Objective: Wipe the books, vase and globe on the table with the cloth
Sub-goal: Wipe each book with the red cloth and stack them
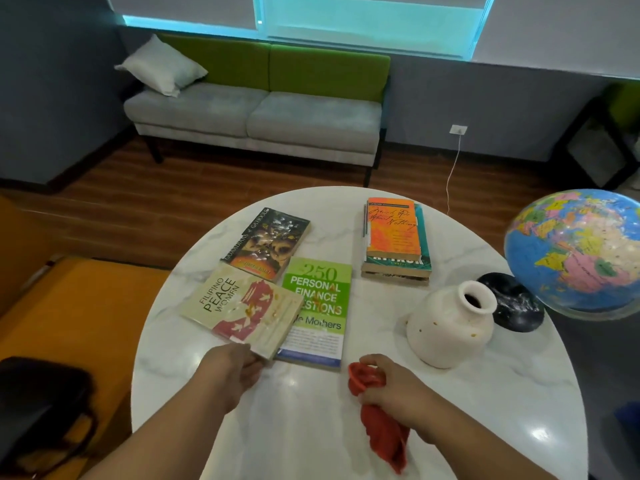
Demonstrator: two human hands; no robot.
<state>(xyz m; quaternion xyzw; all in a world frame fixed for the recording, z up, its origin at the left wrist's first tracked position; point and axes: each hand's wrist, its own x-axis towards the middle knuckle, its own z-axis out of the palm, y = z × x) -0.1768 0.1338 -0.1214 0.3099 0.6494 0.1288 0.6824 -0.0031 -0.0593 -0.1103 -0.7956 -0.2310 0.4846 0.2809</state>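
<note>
Marble table: white, round, and everything to be wiped sits on it within arm's reach.
Globe: far right edge on its black base, partly out of frame. Looks untouched, so my guess is it's saved for later.
Vase: cream ceramic, just in front of the globe's base. It seems to lean, but that may just be the wide lens. There are a few small spots on its side.
Stack of books: orange one on top, squared up at the back. Reads to me like a done or waiting pile, can't say which.
Green finance book: flat, with its left edge under the raised book.
Ga'Hoole book: flat, just behind those two.
Filipino Peace Women book: near corner lifted off the table and tilted, with yellowish smears on the cover. Probably raised so the cloth can get at it.
Left hand: fingers curled round that book's near corner, holding it steady.
Right hand: closed round the cloth, hovering just right of the books.
Red cloth: bunched in the right fist, tail dangling over the table, not on any book yet.
</note>
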